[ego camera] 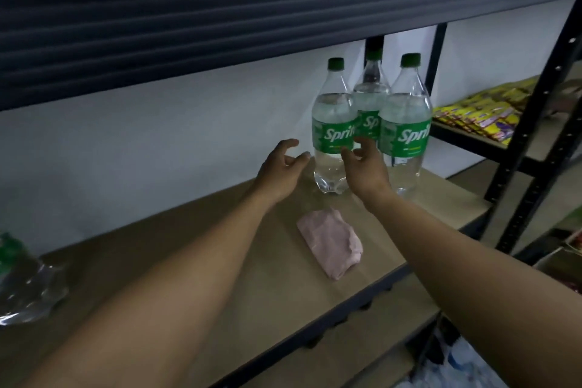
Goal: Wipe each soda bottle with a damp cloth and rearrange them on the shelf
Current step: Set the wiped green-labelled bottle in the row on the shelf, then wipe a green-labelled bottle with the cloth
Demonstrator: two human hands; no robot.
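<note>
Brown shelf board (283,293) bears the nearest Sprite bottle (330,116) just beyond the left hand (285,164) and right hand (365,167), both loose-fingered and empty; full, probably heavy and slick, best gripped around its labelled waist.

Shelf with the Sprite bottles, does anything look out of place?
Only the crumpled clear plastic at the far left of the shelf looks like litter, though it's blurred. The three bottles stand upright; no spill shows.

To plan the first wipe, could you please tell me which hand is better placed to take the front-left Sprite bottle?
Probably the right hand: open, it overlaps the front-left Sprite bottle at the label. The left hand, also open, hovers beside it, slightly apart.
</note>
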